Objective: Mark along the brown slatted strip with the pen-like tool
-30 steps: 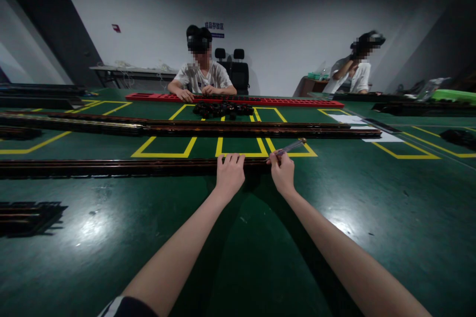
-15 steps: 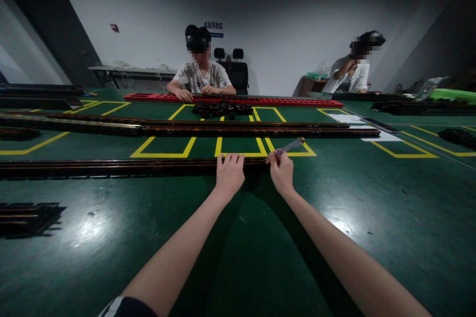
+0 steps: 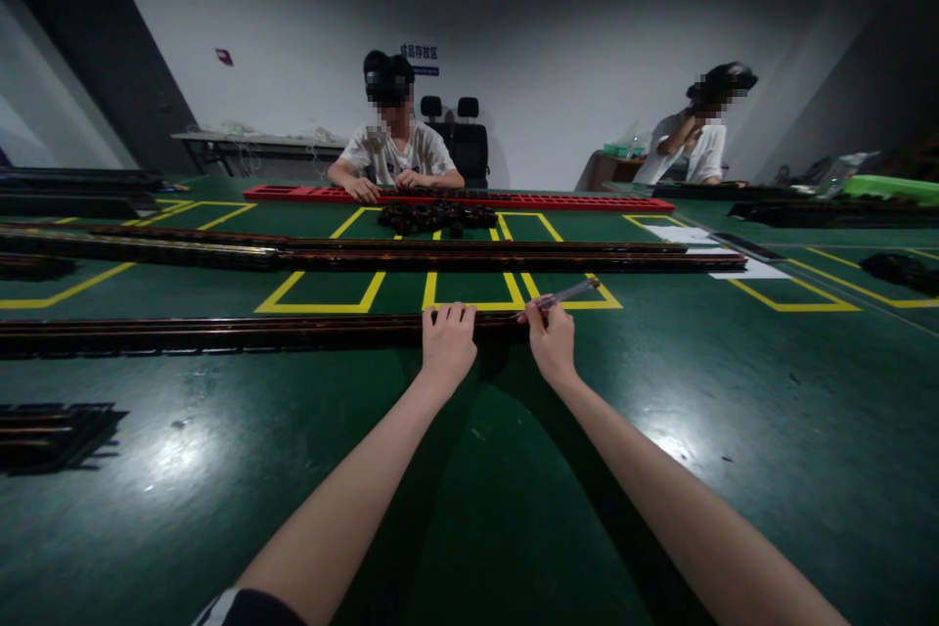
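Left hand (image 3: 449, 347): we lay it over the long dark strip (image 3: 220, 333), mid-frame; whether it grips, we cannot tell.
Right hand (image 3: 552, 344): we pinch a clear pen-like tool (image 3: 576, 293) at the strip's right end.
Strip end: seemingly where we work.
Next move: calls for steady bracing.

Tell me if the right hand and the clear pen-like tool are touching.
Touching. The head view shows the right hand gripping the clear pen-like tool between thumb and fingers, its free end sticking out toward the upper right.
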`<state>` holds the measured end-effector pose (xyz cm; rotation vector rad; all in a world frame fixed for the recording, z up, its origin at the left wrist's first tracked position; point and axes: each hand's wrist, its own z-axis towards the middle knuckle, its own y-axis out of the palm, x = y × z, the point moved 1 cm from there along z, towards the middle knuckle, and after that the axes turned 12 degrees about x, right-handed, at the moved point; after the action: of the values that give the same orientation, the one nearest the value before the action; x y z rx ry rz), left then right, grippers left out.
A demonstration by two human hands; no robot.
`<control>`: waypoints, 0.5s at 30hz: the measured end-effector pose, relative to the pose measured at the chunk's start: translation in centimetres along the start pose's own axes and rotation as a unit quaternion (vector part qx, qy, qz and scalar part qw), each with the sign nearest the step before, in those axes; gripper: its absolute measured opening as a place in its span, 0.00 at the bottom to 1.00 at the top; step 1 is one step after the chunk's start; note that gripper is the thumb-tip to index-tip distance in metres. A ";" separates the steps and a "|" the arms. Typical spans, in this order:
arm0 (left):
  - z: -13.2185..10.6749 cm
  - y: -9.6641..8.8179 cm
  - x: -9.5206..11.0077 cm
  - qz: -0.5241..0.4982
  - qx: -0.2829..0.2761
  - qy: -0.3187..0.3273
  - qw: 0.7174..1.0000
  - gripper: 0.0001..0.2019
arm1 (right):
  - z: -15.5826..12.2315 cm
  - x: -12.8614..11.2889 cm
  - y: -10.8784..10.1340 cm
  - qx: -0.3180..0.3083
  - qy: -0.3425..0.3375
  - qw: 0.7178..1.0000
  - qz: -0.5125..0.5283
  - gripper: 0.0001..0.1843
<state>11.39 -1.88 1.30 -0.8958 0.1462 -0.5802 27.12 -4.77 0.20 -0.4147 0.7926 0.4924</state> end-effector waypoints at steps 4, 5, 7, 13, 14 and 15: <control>0.1 0.0 -0.2 -0.008 -0.011 -0.003 1.000 0.24 | 0.0 0.0 -0.2 0.027 0.010 0.999 -0.023 0.18; 0.1 0.0 -0.2 -0.012 -0.013 -0.004 1.000 0.23 | 0.0 0.0 -0.2 0.028 0.007 0.999 -0.029 0.18; 0.1 -0.1 -0.2 -0.019 -0.010 -0.004 1.000 0.23 | 0.0 0.0 -0.2 0.029 -0.008 0.999 -0.040 0.18; 0.1 0.0 -0.3 -0.032 0.007 0.009 0.999 0.20 | 0.1 0.0 0.0 0.027 -0.023 0.998 -0.048 0.15; 0.1 0.2 -0.3 -0.035 0.005 0.011 0.999 0.20 | 0.2 0.1 0.0 0.025 -0.020 0.999 -0.042 0.15; 0.1 0.3 -0.3 -0.035 0.003 0.013 0.999 0.20 | 0.2 0.2 0.0 0.024 -0.018 0.999 -0.038 0.15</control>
<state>11.24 -1.53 1.10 -0.8902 0.1365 -0.6581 27.33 -4.63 0.18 -0.3895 0.7500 0.4082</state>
